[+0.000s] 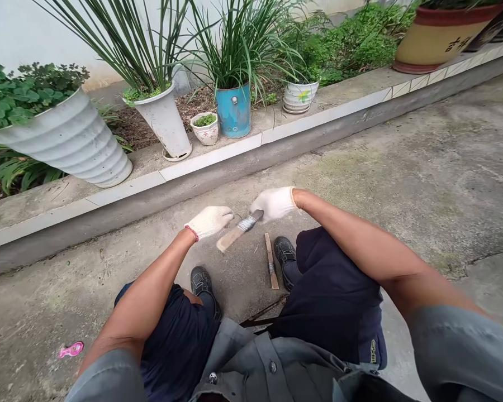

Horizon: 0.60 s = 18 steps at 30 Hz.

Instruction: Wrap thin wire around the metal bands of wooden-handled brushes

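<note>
My right hand [274, 204], in a white knit glove, is closed round the dark end of a flat wooden stick [230, 239]. Silvery wire [247, 223] is wound round the stick just below that grip. My left hand [210, 221], also gloved, has its fingers pinched together to the left of the winding. A thin strand of wire seems to run from those fingertips toward the stick; blur hides the detail. A second wooden strip [270, 251], with wire wound round its lower part, lies on the ground beside my right shoe.
Concrete ground [402, 184] surrounds my feet. A low tiled ledge [218, 156] crosses ahead, bearing a large ribbed white pot [75, 139], a tall white pot [167, 123], a blue bucket [233, 111] and other planters. A pink object [71, 349] lies at lower left.
</note>
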Each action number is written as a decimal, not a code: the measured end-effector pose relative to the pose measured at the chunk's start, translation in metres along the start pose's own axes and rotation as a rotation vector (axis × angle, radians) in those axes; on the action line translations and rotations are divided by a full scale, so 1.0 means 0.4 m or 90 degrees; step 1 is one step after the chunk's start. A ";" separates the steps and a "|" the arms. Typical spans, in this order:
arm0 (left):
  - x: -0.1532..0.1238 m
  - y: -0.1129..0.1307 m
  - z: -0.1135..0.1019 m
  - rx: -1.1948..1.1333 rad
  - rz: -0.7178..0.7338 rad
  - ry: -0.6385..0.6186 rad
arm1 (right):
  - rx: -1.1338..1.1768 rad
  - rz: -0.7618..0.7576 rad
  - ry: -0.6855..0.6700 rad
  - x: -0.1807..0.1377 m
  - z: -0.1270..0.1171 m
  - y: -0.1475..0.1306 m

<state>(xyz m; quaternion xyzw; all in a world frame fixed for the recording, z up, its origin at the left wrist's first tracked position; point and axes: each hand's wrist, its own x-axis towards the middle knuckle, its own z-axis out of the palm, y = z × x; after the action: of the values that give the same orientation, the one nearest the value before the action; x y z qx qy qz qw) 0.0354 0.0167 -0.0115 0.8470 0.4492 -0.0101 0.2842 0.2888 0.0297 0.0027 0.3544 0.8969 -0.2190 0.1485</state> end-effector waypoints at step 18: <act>-0.023 0.007 -0.023 0.034 -0.005 -0.002 | -0.118 0.129 -0.079 0.004 0.003 0.041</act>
<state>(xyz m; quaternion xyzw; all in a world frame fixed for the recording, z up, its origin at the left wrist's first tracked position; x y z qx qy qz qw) 0.0299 0.0129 0.0001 0.8524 0.4517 -0.0246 0.2624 0.2993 0.0410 -0.0038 0.4134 0.8620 -0.1407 0.2572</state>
